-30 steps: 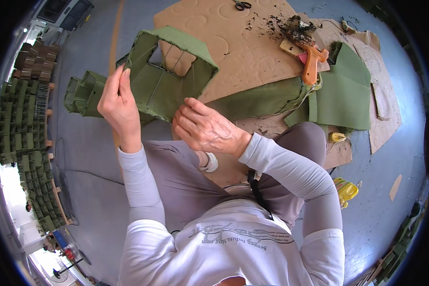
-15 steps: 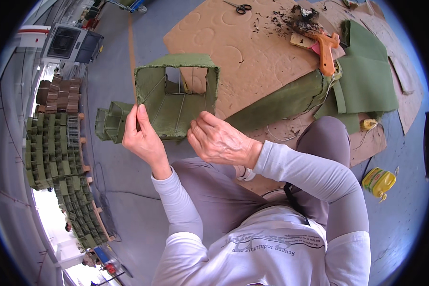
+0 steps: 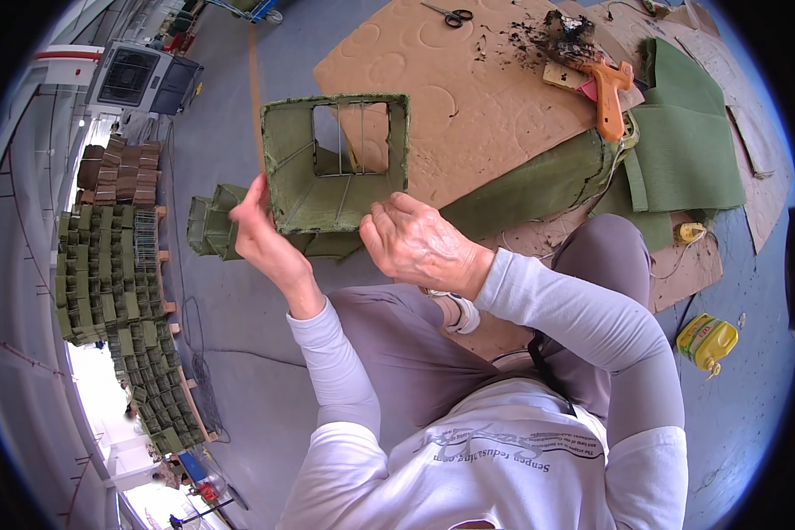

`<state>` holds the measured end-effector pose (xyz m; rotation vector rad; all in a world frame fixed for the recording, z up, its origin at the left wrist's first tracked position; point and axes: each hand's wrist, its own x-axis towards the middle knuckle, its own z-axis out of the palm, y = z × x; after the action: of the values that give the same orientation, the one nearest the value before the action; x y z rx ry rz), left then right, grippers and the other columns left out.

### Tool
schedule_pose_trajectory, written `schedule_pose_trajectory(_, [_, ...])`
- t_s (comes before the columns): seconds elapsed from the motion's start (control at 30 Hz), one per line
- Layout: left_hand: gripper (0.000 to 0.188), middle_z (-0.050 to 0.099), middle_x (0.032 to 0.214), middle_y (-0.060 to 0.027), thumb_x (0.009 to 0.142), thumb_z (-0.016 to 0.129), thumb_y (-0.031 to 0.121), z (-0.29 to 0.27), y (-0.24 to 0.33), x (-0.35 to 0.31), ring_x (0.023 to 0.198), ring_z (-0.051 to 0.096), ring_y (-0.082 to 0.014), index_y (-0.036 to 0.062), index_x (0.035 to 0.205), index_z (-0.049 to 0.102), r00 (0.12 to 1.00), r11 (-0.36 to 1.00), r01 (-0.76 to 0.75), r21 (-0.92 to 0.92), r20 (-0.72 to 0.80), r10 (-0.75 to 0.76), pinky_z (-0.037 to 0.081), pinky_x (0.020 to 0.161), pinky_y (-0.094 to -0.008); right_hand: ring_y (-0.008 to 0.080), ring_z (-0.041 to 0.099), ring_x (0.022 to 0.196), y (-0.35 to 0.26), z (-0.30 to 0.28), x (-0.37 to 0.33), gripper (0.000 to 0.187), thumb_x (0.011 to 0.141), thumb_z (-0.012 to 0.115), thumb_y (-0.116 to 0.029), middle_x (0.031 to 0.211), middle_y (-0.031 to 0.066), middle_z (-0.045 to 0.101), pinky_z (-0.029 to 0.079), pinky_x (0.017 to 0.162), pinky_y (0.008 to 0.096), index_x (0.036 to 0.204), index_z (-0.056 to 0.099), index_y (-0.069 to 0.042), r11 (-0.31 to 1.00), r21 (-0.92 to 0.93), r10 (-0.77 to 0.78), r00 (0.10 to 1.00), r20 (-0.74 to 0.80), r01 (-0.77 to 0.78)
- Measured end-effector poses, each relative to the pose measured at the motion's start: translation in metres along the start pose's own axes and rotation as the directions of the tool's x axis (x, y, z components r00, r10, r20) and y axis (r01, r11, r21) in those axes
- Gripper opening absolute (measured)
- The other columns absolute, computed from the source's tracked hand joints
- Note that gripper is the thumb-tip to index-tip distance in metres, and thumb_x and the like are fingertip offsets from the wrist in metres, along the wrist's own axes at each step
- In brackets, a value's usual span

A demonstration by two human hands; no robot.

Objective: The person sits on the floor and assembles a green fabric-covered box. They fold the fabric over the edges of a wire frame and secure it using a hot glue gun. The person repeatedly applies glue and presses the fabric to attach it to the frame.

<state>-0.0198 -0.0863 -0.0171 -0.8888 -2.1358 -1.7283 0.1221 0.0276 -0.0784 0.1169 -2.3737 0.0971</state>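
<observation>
A green fabric-covered wire frame [image 3: 327,196], shaped like a tapering open box, is held up in front of me with its wide opening facing me. Thin metal wires run along its inside walls, and a smaller square opening shows at its far end. My right hand [image 3: 424,243] is closed on the near right corner of its rim, fingers pinched together. Against the outside of the left wall rests my left hand [image 3: 272,243], its fingers apart and slightly blurred. Whatever part of that hand lies behind the wall is hidden.
Green frames [image 3: 216,221] stand beyond my left hand. Cardboard [image 3: 433,97] on the floor bears scissors [image 3: 458,18] and an orange-handled tool [image 3: 608,97] near dark scraps. Green fabric pieces [image 3: 685,159] and a yellow bottle [image 3: 708,343] are at right; stacked green frames [image 3: 110,274] at left.
The frame has turned so its opening faces me more squarely. My left hand has shifted from a pinch on the left edge to lying along the outside wall. My right hand keeps its pinch.
</observation>
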Motion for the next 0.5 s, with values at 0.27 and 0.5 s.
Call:
schedule_pose_trajectory(0.27, [0.052, 0.059, 0.129, -0.0145, 0.084, 0.055, -0.014, -0.001, 0.015, -0.019, 0.118, 0.058, -0.0214, -0.0055, 0.135, 0.054, 0.997, 0.999, -0.042, -0.034, 0.069, 0.044, 0.052, 0.093, -0.0309, 0.0158, 0.052, 0.056, 0.007, 0.003, 0.007, 0.013, 0.07, 0.062, -0.014, 0.059, 0.0028, 0.05, 0.04, 0.061, 0.0298, 0.07, 0.052, -0.006, 0.999, -0.05, -0.015, 0.994, -0.106, 0.01])
schedule_pose_trajectory(0.5, [0.043, 0.062, 0.104, -0.0071, 0.078, 0.057, -0.016, -0.006, 0.031, 0.0, 0.089, 0.062, -0.017, 0.0016, 0.114, 0.07, 0.94, 0.832, -0.335, 0.443, 0.217, 0.263, 0.052, 0.07, -0.0314, 0.0155, 0.054, 0.056, 0.005, 0.002, 0.006, 0.013, 0.071, 0.062, -0.014, 0.058, 0.0019, 0.051, 0.041, 0.062, 0.029, 0.07, 0.053, -0.006, 0.997, -0.072, -0.016, 0.994, -0.111, 0.008])
